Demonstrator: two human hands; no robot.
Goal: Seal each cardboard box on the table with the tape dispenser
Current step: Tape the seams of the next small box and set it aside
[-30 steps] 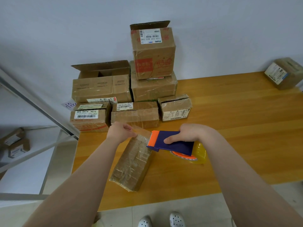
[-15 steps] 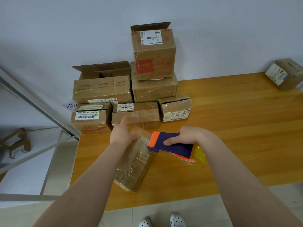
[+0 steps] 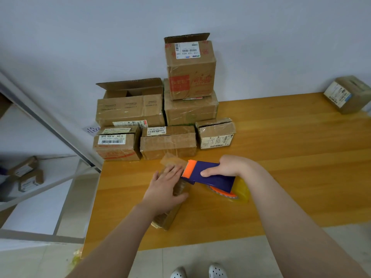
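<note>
A long narrow cardboard box point(image 3: 167, 218) wrapped in tape lies slanted on the wooden table point(image 3: 281, 177) near its front left. My left hand point(image 3: 165, 187) lies flat on top of it, fingers straight, pressing the tape near the far end. My right hand point(image 3: 226, 167) grips the purple tape dispenser point(image 3: 210, 174) with its orange toothed blade at the box's far end. The yellow tape roll point(image 3: 240, 192) hangs under the dispenser, just above the table.
Several cardboard boxes are stacked against the wall behind: an open one point(image 3: 130, 105), a tall one point(image 3: 190, 67) on top, low ones point(image 3: 168, 142) in front. A lone box point(image 3: 347, 94) sits far right. The table's left edge borders a metal frame point(image 3: 50, 125).
My left hand has slid back along the box towards me and flattened on it. The dispenser stays at the box's far end in my right hand.
</note>
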